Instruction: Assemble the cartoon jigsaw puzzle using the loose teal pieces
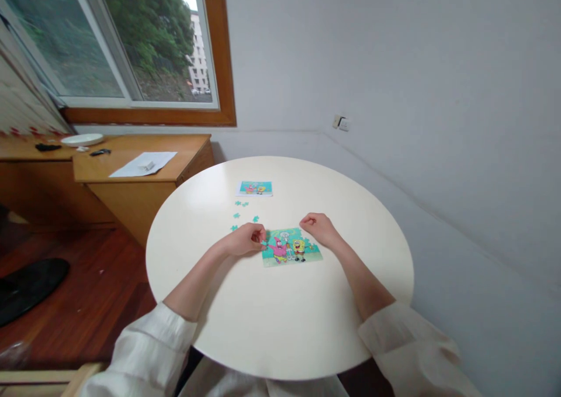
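Now fitting a cartoon puzzle (291,248), flat on the round table (280,327).
Left hand (246,239) pinched on a small blue piece (263,244) at the puzzle's left edge; right hand (318,227) curled shut by its top right corner; loose pieces (241,210) and picture card (254,187) behind it.

Loose white sleeves – pushed up past the elbows, bare forearms, bare hands (284,234), no rings

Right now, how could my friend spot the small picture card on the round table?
Start at the round cream-white table. Past the loose teal jigsaw pieces, on the far side, lies the small rectangular cartoon picture card. It is smaller than the cartoon jigsaw nearer the table's middle, and sits alone.
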Tool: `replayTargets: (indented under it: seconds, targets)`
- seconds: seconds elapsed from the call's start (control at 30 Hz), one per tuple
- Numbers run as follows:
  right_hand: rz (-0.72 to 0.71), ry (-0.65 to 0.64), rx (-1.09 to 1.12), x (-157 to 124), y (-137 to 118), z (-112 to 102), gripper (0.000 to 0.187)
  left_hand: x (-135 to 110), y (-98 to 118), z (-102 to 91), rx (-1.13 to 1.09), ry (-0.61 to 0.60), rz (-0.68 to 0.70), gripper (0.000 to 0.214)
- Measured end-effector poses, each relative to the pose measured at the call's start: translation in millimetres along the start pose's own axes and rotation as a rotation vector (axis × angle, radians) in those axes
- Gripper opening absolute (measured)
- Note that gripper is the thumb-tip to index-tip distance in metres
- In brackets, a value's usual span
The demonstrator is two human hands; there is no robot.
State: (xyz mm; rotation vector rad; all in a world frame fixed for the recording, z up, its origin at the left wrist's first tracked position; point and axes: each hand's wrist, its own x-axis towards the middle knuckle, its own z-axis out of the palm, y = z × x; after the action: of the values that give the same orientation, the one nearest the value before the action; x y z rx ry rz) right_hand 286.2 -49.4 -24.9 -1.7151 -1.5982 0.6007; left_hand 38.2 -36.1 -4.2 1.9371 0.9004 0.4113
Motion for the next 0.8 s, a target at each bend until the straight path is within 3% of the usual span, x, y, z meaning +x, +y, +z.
replayTargets:
  seconds: [0.2, 0.3, 0.43, 0.53, 0.63, 0.8]
  targets:
    - [0.014, 0.017, 0.015, -4.0, -8.2, -0.8, 0.014, 1.2, -1.3, 1.5, -0.046, 0.019, 0.017, 0.016]
    - [-0.086, 0.022, 0.082, -12.9, -22.4, 4.9, 0.017, 1.6, -3.0, 1.3, -0.025, 0.028, 0.017, 0.015]
    - [-0.365, -0.175, 0.117, -31.4, -48.0, 18.7, 0.016, 2.0, -4.4, 1.2, -0.042, 0.013, 0.015, 0.013]
    - [-0.482, -0.331, 0.058, -40.6, -58.7, 27.7, 0.018, 2.6, -4.8, 1.5, -0.059, 0.017, 0.033, 0.01]
    - [-0.546, -0.407, -0.031, -42.3, -59.1, 32.1, 0.023, 3.2, -5.1, 1.6, -0.069, 0.013, 0.043, 0.008]
    - [-0.527, -0.433, -0.098, -40.6, -55.6, 32.3, 0.027, 4.8, -7.7, 1.6, -0.066, 0.004, 0.049, 0.007]
